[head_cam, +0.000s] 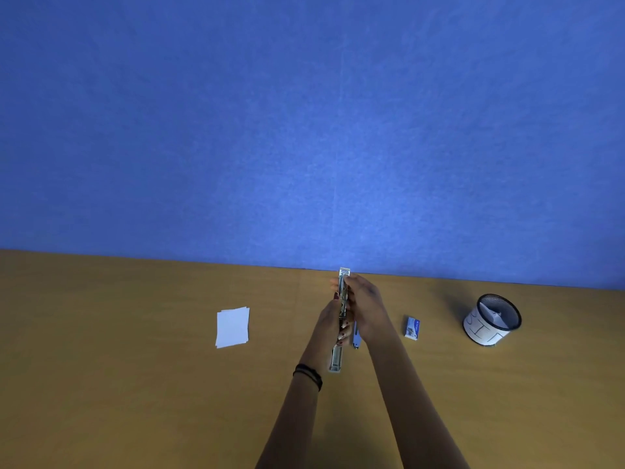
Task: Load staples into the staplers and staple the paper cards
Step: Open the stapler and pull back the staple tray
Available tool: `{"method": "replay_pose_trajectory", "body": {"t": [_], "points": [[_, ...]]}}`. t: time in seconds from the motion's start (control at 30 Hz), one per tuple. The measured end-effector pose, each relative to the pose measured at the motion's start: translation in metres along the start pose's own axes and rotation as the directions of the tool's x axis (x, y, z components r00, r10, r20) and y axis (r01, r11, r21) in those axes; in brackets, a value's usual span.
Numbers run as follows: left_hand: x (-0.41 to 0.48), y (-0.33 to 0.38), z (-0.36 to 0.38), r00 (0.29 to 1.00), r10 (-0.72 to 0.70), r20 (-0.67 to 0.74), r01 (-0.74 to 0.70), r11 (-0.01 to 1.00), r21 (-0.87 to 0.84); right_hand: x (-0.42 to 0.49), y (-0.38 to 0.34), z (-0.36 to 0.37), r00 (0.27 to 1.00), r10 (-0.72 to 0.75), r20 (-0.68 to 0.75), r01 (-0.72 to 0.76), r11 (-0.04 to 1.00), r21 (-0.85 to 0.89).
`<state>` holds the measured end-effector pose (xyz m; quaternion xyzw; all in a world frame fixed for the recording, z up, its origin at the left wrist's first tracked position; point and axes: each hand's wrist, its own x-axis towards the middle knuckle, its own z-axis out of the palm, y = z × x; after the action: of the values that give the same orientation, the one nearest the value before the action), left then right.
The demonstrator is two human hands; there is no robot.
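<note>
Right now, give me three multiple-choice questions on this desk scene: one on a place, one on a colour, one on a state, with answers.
1. Where is the stack of cards?
A. Left of the hands
B. Inside the cup
C. Right of the staple box

2. What colour is the wall behind the desk?
A. Green
B. Blue
C. White

3. What state is the stapler in?
A. Lying untouched by the cards
B. Dropped in the cup
C. Held in both hands

Answers: 1 A, the cards lie left of the left hand. 2 B, the panel is blue. 3 C, the left hand and right hand both grip it above the desk, between the cards and the staple box; the cup stands far right.
</note>
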<state>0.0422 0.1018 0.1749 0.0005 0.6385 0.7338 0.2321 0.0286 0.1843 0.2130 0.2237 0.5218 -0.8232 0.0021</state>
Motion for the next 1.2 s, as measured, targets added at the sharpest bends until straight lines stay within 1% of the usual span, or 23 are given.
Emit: {"method": "replay_pose_trajectory", "body": {"t": [0.13,0.3,0.5,0.67,0.8,0.87,1.0,1.1,1.2], "points": [[0.001,-0.003,-0.001,0.999,-0.030,-0.024,0.029,0.999,-0.032,0.002,-0.001,-0.001,0.997,0.078,-0.014,-0.078,0.997,0.020],[0.001,-0.008,0.001,0.998,-0.047,-0.050,0.046,0.998,-0.031,0.000,0.000,0.002,0.988,0.150,-0.023,-0.146,0.981,0.125],[0.000,-0.012,0.002,0.994,-0.070,-0.088,0.064,0.996,-0.070,-0.004,0.006,0.002,0.977,0.212,-0.026,-0.211,0.977,0.023],[0.000,-0.010,0.001,0.990,-0.102,-0.095,0.089,0.987,-0.135,-0.007,0.007,0.003,0.983,0.185,-0.002,-0.184,0.980,0.080],[-0.002,-0.011,0.002,0.988,-0.129,-0.090,0.115,0.982,-0.151,-0.006,0.007,0.001,0.985,0.168,-0.032,-0.160,0.972,0.171],[-0.002,-0.011,0.001,0.987,-0.132,-0.090,0.118,0.982,-0.147,-0.007,0.009,0.000,0.980,0.187,-0.064,-0.170,0.964,0.205],[0.000,-0.011,0.001,0.988,-0.128,-0.089,0.114,0.982,-0.149,-0.008,0.012,-0.004,0.967,0.230,-0.110,-0.211,0.964,0.159],[0.001,-0.009,0.000,0.985,-0.135,-0.105,0.114,0.975,-0.190,-0.009,0.013,-0.004,0.979,0.189,-0.079,-0.176,0.973,0.148],[0.002,-0.005,-0.001,0.974,-0.172,-0.146,0.136,0.965,-0.226,-0.010,0.016,-0.003,0.992,0.123,-0.039,-0.123,0.992,-0.010]]}}
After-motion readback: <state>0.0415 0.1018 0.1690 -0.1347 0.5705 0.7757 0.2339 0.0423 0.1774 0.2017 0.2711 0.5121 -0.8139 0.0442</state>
